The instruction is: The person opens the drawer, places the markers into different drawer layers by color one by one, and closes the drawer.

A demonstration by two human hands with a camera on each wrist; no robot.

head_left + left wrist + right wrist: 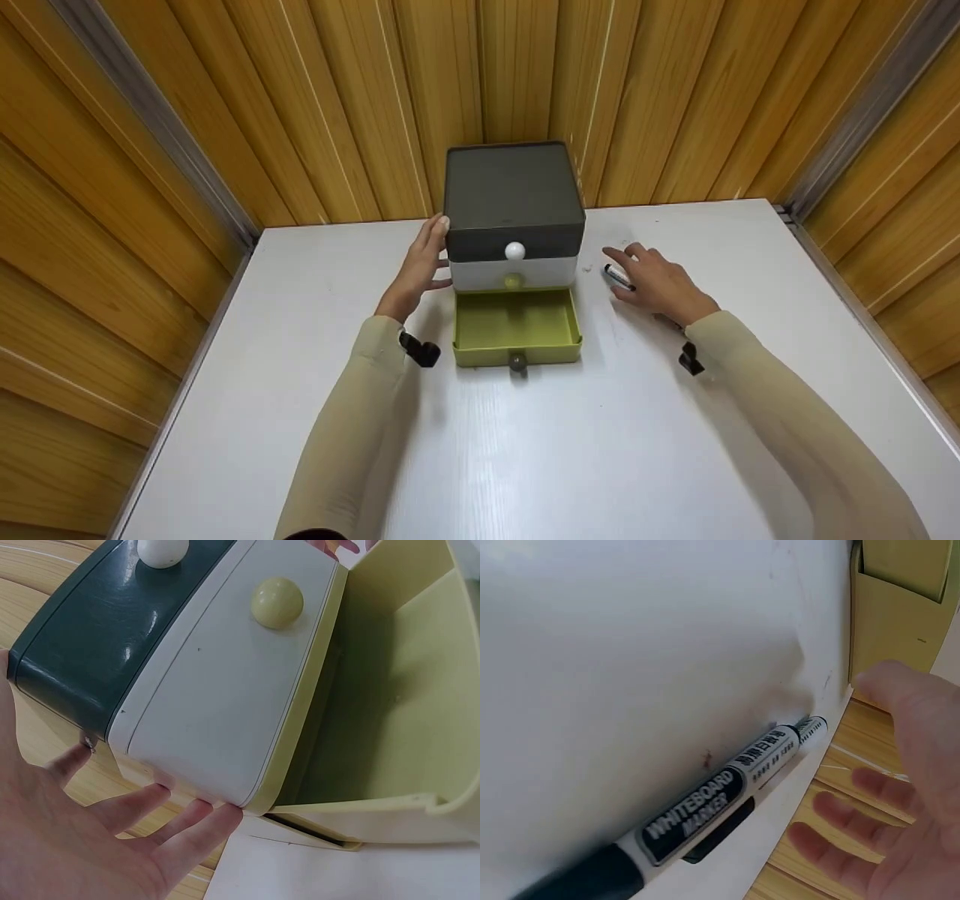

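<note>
We steady the drawer unit (pixel 514 217) with our left hand (pixel 420 262), fingers straight against its side. Bottom drawer (pixel 517 330) stands open. At three o'clock our right hand (pixel 656 283) hovers over the whiteboard marker (pixel 619 277) lying on the worktop (pixel 525 450) — fingers apart, not yet gripping. Next, we judge, comes a pinch.

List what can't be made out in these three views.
- Marker: both ends cut off or blurred in right wrist view; head view, right hand covers most of it.
- Contact between right hand and marker: unclear.
- White drawer contents: it is closed.
- Left hand thumb: out of frame in left wrist view.
</note>
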